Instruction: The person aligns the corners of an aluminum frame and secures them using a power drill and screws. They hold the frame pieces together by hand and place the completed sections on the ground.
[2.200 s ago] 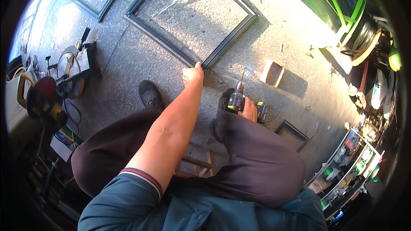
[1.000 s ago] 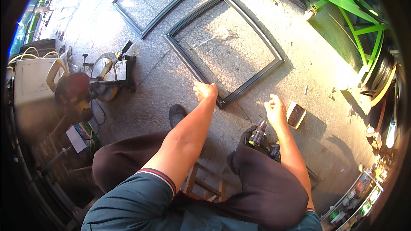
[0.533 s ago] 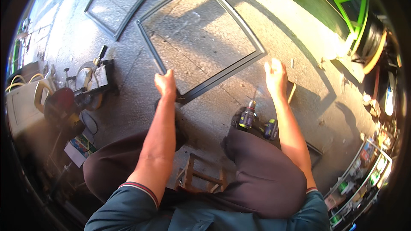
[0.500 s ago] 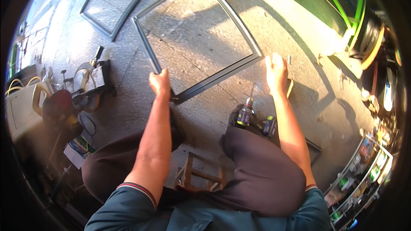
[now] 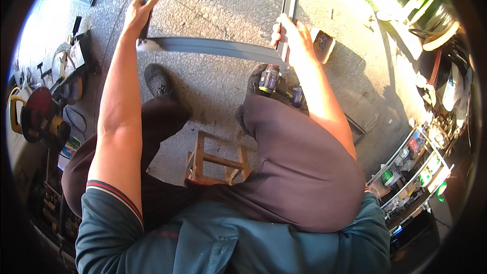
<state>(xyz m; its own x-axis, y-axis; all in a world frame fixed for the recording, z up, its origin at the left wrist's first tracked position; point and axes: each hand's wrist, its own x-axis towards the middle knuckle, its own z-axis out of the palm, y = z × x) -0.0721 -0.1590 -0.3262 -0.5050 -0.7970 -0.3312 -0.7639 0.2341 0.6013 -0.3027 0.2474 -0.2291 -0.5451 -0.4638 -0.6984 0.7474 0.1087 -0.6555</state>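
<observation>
Both hands gripped the dark metal frame (image 5: 213, 46): left hand (image 5: 136, 14) closed around one corner, right hand (image 5: 294, 38) around the other. Lifting evenly, I judged, would stop it twisting

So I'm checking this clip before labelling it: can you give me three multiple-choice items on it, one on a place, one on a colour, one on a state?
1. Where does the cordless drill lie?
A. On the floor beside the right knee
B. On the wooden stool
C. In the left hand

2. What colour is the metal frame?
A. Bright yellow
B. Dark grey
C. White

3. How do the hands meet the frame?
A. Both clear of it
B. Only the right hand on it
C. Each grips a corner

Key: 1 A, it rests on the concrete just below the right hand. 2 B, its bars are dark grey. 3 C, the left hand and the right each clasp a side bar.
</observation>
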